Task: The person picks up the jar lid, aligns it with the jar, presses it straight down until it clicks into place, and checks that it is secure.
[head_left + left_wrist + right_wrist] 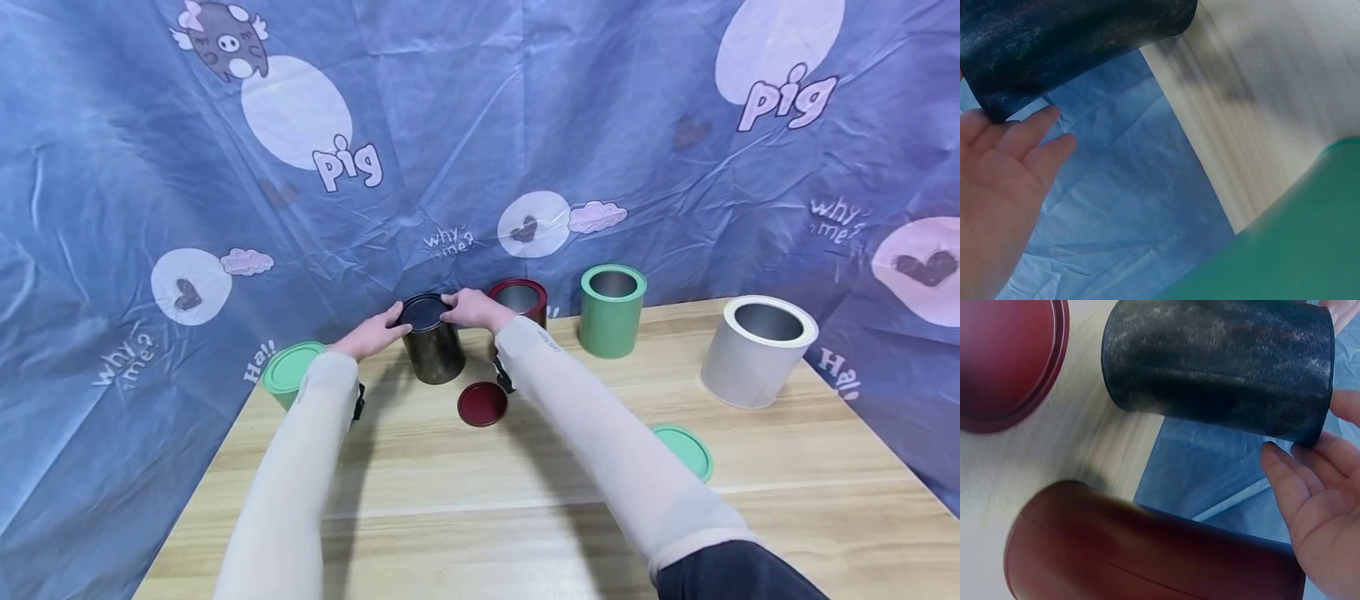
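A dark, mottled black can (435, 354) stands upright at the back of the wooden table. Its top is covered by a black lid (424, 312). From the left, my left hand (371, 333) holds the can's upper edge, with the digits spread at the rim. My right hand (474, 308) grips the opposite side of that rim, its thumb at the lid's edge. In the right wrist view the can (1216, 369) shows side-on, with right fingers (1288, 478) right under its rim.
A red can (536, 304) stands open just right of the black one. A red lid (482, 404) lies in front. Open green (611, 321) and white (742, 358) cans stand farther right. One green lid (686, 450) lies near the right forearm. A lidded green can (294, 367) stands left.
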### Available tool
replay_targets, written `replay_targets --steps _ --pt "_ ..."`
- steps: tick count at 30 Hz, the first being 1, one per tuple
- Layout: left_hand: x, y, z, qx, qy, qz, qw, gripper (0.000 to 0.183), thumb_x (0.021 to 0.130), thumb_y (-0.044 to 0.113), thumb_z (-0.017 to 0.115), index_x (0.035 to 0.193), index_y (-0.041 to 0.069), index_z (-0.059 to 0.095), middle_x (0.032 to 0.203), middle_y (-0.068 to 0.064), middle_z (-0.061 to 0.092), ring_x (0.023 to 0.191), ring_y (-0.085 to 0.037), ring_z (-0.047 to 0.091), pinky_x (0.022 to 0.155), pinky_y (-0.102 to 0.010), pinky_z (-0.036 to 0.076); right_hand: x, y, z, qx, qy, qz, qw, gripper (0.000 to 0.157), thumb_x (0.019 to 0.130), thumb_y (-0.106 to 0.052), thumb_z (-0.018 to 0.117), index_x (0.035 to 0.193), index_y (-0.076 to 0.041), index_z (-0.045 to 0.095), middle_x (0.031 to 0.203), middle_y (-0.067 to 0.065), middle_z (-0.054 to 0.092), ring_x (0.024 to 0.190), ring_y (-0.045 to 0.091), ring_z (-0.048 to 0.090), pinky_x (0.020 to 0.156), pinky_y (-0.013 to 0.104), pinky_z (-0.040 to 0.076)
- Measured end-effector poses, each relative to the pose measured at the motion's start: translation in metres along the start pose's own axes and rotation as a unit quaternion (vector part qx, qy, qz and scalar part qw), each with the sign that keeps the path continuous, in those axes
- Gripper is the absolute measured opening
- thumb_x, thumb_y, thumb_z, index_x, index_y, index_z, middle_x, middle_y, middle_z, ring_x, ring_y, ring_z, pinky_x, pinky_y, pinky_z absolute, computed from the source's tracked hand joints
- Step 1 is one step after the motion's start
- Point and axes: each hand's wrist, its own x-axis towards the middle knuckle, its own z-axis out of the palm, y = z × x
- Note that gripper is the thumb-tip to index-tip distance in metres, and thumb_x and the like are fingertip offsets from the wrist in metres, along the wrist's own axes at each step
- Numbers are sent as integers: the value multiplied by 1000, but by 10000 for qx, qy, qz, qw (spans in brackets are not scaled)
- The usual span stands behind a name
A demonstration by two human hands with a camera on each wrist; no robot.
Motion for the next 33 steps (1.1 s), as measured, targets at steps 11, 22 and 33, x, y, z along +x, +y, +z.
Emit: replay_targets --steps 11,22,33 --pt "-3 -8 4 -343 73 -43 9994 71 101 36 45 154 2 11 161 -17 9 148 -38 11 120 -50 16 -4 2 11 557 136 28 9984 56 94 -28 59 146 -14 42 150 8 42 139 23 39 113 32 36" --pt "-3 -8 10 -338 293 105 9989 68 103 32 41 153 -3 9 160 -22 7 148 -38 7 121 -49 12 -9 4 22 976 482 148 9939 56 96 -31 56 148 -17 40 148 14 44 138 25 41 113 33 36" --pt "-9 0 28 -429 870 -5 9953 67 105 35 34 153 -3 8 161 -21 8 148 -36 11 121 -46 14 -17 10 28 1488 877 147 9849 58 98 -34 54 150 -13 38 152 13 40 143 26 34 116 36 31"
